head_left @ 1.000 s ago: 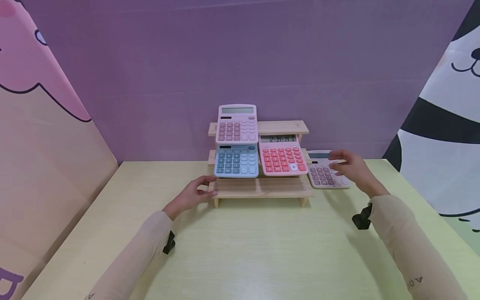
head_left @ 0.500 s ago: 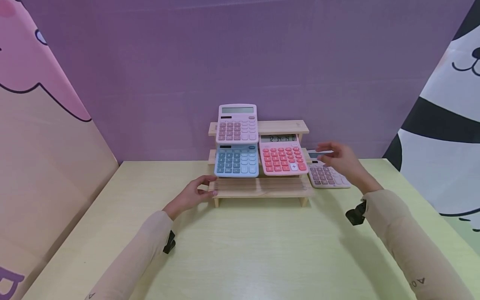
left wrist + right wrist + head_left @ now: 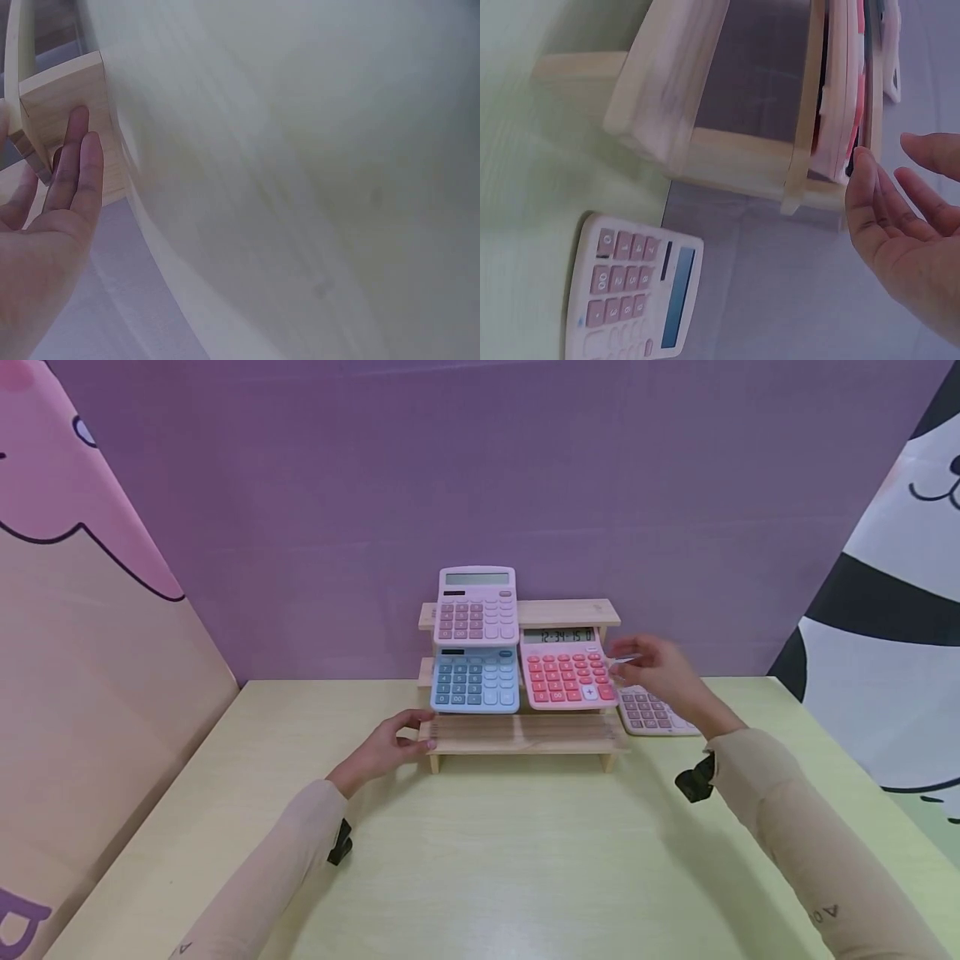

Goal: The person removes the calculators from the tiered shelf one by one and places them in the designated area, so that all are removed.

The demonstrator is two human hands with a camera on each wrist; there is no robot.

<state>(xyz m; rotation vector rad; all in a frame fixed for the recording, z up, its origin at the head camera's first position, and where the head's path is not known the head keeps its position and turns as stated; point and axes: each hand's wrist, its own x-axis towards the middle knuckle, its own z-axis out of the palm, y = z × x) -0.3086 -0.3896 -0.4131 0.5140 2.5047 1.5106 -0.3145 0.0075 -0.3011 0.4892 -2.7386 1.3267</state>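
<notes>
My left hand (image 3: 381, 748) holds the left end of the lowest board of a three-tier wooden stand (image 3: 525, 737), several fingers lying under the board in the left wrist view. At the middle tier's right end, my right hand (image 3: 663, 678) has loosely bent fingers. Its fingertips are right at the right edge of a pink calculator (image 3: 568, 670) with red keys and lit digits; nothing is pinched between finger and thumb. Left of that calculator leans a blue calculator (image 3: 474, 680). Above the blue one, a pale pink calculator (image 3: 477, 607) leans on the top tier.
Another pale pink calculator (image 3: 634, 289) lies on the table right of the stand, partly covered by my right hand in the head view. A purple backdrop (image 3: 337, 527) rises directly behind the table (image 3: 480, 852), and printed cloth panels border both sides.
My right hand has moved left, from above the calculator on the table to the right edge of the red-keyed one. My left hand keeps its hold on the stand.
</notes>
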